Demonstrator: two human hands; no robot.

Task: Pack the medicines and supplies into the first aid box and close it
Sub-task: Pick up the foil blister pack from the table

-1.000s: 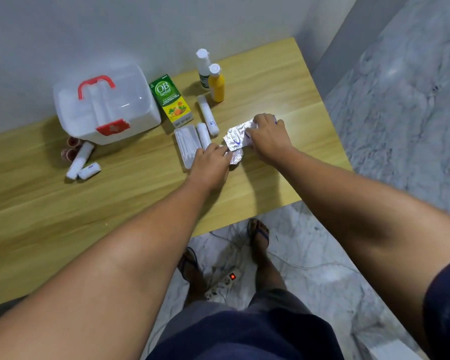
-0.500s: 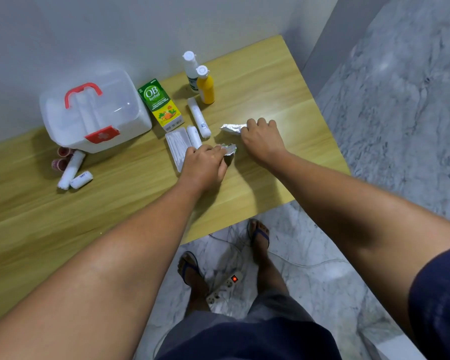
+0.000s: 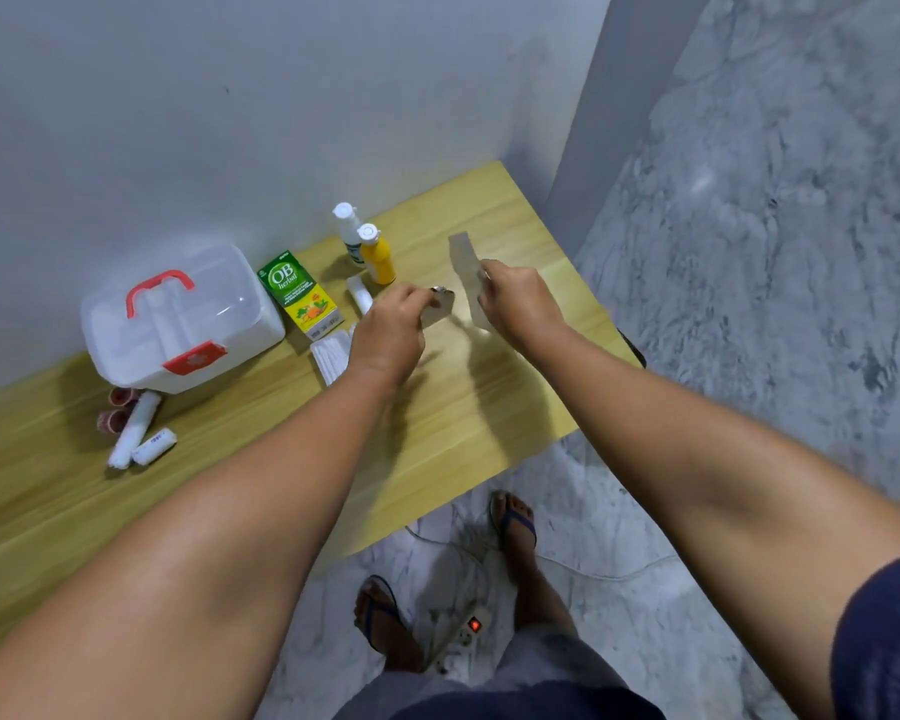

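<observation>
Your left hand [image 3: 393, 332] clamps the small foil strip [image 3: 441, 304], right hand [image 3: 518, 304] the long foil strip [image 3: 462, 265]; the shut box [image 3: 178, 324] invites fumbling.

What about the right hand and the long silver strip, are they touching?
Touching. The head view shows the right hand gripping the long silver strip, which sticks up above it.

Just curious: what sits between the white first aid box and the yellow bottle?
A green carton lies between the box and the yellow bottle, in the head view.
</observation>
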